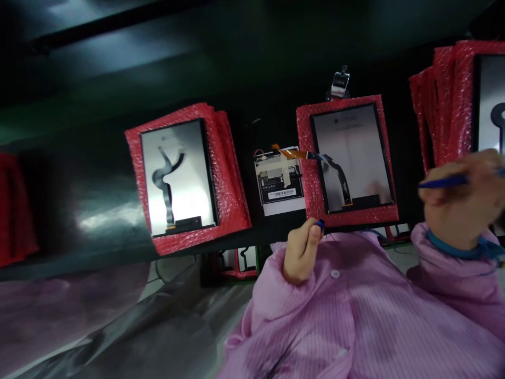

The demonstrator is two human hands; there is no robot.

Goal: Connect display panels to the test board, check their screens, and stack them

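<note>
My left hand (300,252) is closed in front of my chest, with a small blue pen cap (321,225) poking out from its fingers. At the right my right hand (463,197) is slightly blurred and closed around a blue pen (444,182) that points left. A display panel (357,152) lies face down on red bubble wrap (305,126) between and beyond my hands. Its black flex cable (335,167) joins an orange ribbon (292,153), which reaches over a small circuit assembly with a white label (279,181).
Another display panel (185,179) rests on stacked red bubble wrap at the left. More red wrap (445,105) and a panel (489,84) stand at the right. A metal clip (340,84) sits behind the middle panel on the dark bench (90,158). Below its edge is a green-edged crate (258,260).
</note>
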